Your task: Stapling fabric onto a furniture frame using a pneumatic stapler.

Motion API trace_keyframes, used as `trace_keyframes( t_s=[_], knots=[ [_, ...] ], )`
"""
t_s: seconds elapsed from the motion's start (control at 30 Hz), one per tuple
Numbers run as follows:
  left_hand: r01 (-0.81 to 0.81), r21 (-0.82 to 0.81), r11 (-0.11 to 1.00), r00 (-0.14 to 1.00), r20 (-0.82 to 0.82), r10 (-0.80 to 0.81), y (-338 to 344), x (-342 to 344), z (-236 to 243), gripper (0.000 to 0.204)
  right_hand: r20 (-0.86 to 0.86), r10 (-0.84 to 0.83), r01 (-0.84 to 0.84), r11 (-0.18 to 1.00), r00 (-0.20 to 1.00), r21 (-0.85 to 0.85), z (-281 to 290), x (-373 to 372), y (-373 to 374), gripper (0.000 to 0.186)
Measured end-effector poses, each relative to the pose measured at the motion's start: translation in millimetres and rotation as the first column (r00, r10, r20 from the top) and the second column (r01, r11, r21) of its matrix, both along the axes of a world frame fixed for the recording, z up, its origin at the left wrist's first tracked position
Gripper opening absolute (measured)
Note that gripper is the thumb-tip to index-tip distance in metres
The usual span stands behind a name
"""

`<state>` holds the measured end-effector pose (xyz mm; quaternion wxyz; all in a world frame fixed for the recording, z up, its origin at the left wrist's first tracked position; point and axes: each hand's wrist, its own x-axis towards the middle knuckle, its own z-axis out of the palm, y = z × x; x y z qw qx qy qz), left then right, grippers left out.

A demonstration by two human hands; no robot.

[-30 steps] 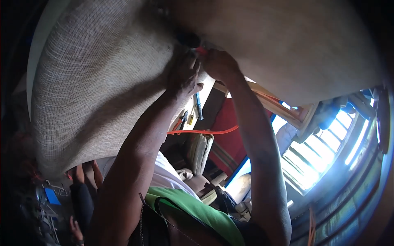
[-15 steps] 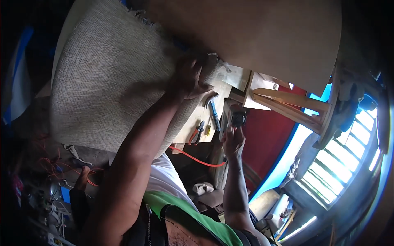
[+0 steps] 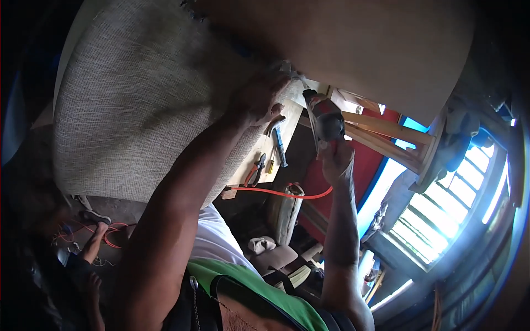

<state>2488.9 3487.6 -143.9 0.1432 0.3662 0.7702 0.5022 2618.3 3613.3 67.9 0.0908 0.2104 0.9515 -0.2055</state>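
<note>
A large piece of woven grey-beige upholstery fabric (image 3: 127,105) drapes over the furniture piece before me. My left hand (image 3: 259,99) is closed on the fabric's right edge, near a frayed, shadowed fold. In my right hand (image 3: 338,160) is an air staple gun (image 3: 329,122), its nose tilted up toward that edge but apart from my left hand. A red hose (image 3: 276,192) runs up to the right hand's side. Just below the left hand, a claw hammer (image 3: 280,148), a small yellow screwdriver (image 3: 271,165) and red-handled pliers (image 3: 255,170) lie on a pale board (image 3: 266,144).
A broad brown panel (image 3: 375,44) spans the top. Wooden frame rails (image 3: 389,128) stand at the right, before a red surface (image 3: 361,165) and a bright slatted window (image 3: 441,215). Another person's leg (image 3: 95,243) shows at lower left, by red hose coils.
My right hand has raised the staple gun up and to the right, bringing its nose nearer the fabric edge. The red hose has swung along. My left hand stays at the fabric edge.
</note>
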Motion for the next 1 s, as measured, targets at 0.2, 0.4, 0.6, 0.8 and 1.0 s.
trace_keyframes(
  t_s=[0.2,0.4,0.6,0.8,1.0],
  knots=[
    [-0.053,0.106,0.993,0.997,0.068,0.046,2,-9,-7,0.082,0.084,-0.040,0.048,0.994,0.996,-0.097,-17,-54,8,0.039],
    [-0.037,0.044,0.998,0.951,0.308,0.021,-1,-21,-2,0.093,0.211,-0.062,0.083,0.992,0.975,-0.092,-21,-92,1,0.039],
    [-0.054,0.069,0.996,0.936,0.351,0.026,-5,-26,-2,0.103,0.313,-0.058,0.080,0.995,0.948,-0.059,-31,-108,-4,0.038],
    [-0.199,0.226,0.954,0.947,0.295,0.128,-1,-21,-27,0.112,0.278,0.276,-0.345,0.907,0.920,0.243,-60,-130,-8,0.043],
    [-0.224,0.212,0.951,0.971,0.131,0.200,10,-21,-29,0.131,0.363,0.319,-0.469,0.744,0.876,0.477,-66,-147,-29,0.051]
  ],
)
